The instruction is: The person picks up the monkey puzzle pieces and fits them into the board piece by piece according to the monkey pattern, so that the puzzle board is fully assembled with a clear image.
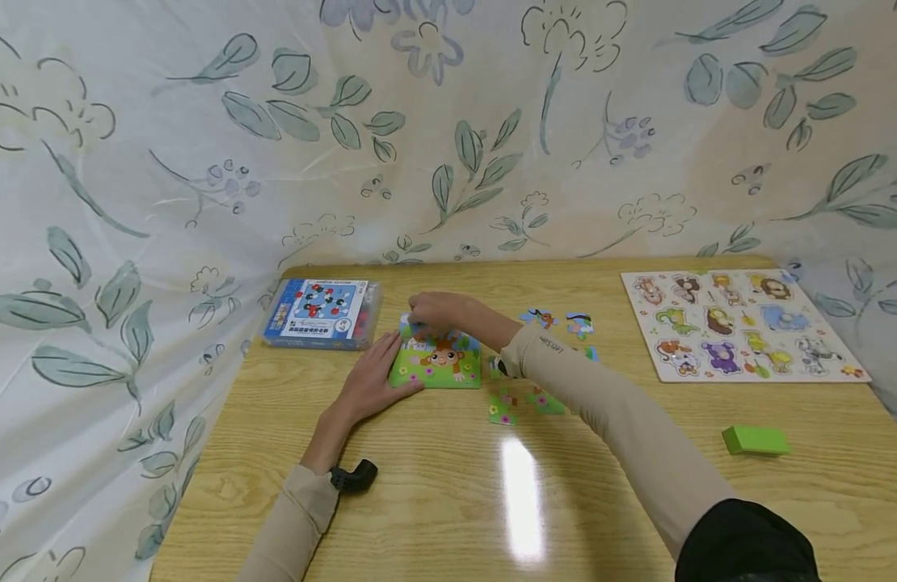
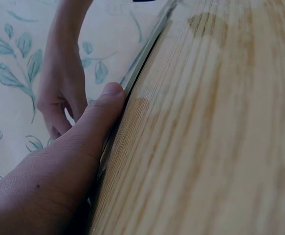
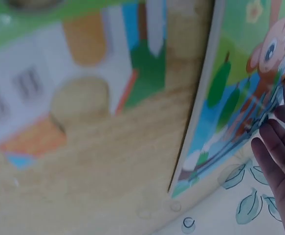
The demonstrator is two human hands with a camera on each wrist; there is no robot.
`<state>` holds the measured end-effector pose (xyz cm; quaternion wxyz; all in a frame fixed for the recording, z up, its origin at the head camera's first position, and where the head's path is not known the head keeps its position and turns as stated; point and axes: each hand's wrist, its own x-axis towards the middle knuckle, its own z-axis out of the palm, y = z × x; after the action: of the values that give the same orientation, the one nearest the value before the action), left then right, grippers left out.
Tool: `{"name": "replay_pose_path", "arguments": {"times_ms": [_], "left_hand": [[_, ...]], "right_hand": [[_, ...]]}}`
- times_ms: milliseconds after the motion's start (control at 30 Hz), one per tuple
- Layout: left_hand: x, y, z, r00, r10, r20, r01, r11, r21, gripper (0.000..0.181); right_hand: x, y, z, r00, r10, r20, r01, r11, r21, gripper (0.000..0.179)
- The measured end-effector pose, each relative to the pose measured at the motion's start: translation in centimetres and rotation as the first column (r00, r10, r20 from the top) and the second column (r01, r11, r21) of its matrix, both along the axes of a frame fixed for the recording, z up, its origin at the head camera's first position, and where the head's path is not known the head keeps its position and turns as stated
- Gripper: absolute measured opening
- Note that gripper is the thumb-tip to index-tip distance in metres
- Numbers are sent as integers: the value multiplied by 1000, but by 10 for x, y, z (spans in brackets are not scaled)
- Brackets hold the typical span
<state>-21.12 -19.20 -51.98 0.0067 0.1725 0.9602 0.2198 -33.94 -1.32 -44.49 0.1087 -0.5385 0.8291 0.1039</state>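
The puzzle board (image 1: 435, 377), with a monkey on green grass, lies on the table. My left hand (image 1: 376, 373) rests at its left side, fingers fairly straight along that edge and thumb at the lower left corner. In the left wrist view the thumb (image 2: 108, 100) lies against the board's edge. My right hand (image 1: 443, 314) reaches over the board's top left part, fingertips bent down and pinching a small puzzle piece, mostly hidden by the hand. Loose puzzle pieces (image 1: 503, 406) lie to the right of the board, partly under the right forearm; one shows blurred in the right wrist view.
A clear plastic case with a blue label (image 1: 321, 312) stands at the back left. At the back right lies a white animal peg board (image 1: 743, 327). A green block (image 1: 755, 440) sits at the right. A floral cloth (image 1: 448, 162) hangs behind the table.
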Motion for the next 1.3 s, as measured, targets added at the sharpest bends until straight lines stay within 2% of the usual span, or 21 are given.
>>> {"name": "replay_pose_path", "arguments": {"times_ms": [133, 267, 400, 600, 667, 767, 800, 867, 967, 1033, 1100, 1167, 1233, 1300], "left_hand": [[0, 0, -1, 1000, -4, -6, 4, 1000, -8, 96], [-1, 0, -2, 1000, -1, 0, 1, 1000, 3, 87], [-1, 2, -2, 1000, -2, 0, 2, 1000, 16, 80], [-3, 5, -2, 1000, 9, -23, -9, 1000, 15, 78], [-3, 5, -2, 999, 13, -36, -13, 1000, 10, 78], [-2, 4, -2, 999, 12, -41, -13, 1000, -8, 78], [-2, 4, -2, 999, 13, -39, -14, 1000, -14, 78], [-2, 3, -2, 999, 15, -43, -16, 1000, -23, 78], [-2, 3, -2, 998, 9, -60, -10, 999, -31, 79], [-2, 3, -3, 997, 2, -76, -5, 999, -40, 79], [-2, 3, -5, 996, -2, -93, -2, 999, -49, 80], [-1, 4, -6, 995, -4, -96, 0, 999, -52, 80], [-2, 4, -5, 994, -12, -106, 6, 999, -53, 80], [-3, 4, -3, 993, -25, -117, 19, 999, -51, 78]], "right_hand": [[1, 1, -6, 1000, -29, 2, 29, 999, -40, 36], [1, 2, -12, 994, -106, 39, 110, 989, -97, 41], [3, 6, -14, 978, -174, 112, 191, 968, -165, 43], [4, 16, -9, 959, -193, 209, 247, 930, -273, 34], [3, 20, -6, 946, -189, 264, 265, 918, -295, 33], [2, 35, -3, 913, -192, 360, 314, 893, -321, 36], [3, 43, -2, 902, -190, 387, 335, 875, -351, 38], [8, 65, 2, 871, -195, 452, 402, 811, -425, 41], [21, 109, 8, 828, -206, 522, 506, 675, -537, 44], [31, 140, 10, 787, -243, 567, 582, 597, -553, 45], [39, 169, 7, 753, -299, 586, 638, 548, -541, 45], [46, 193, 2, 716, -361, 598, 688, 513, -514, 46], [48, 211, -2, 690, -397, 605, 717, 492, -494, 46], [47, 221, -6, 679, -414, 606, 727, 489, -481, 46]]}}
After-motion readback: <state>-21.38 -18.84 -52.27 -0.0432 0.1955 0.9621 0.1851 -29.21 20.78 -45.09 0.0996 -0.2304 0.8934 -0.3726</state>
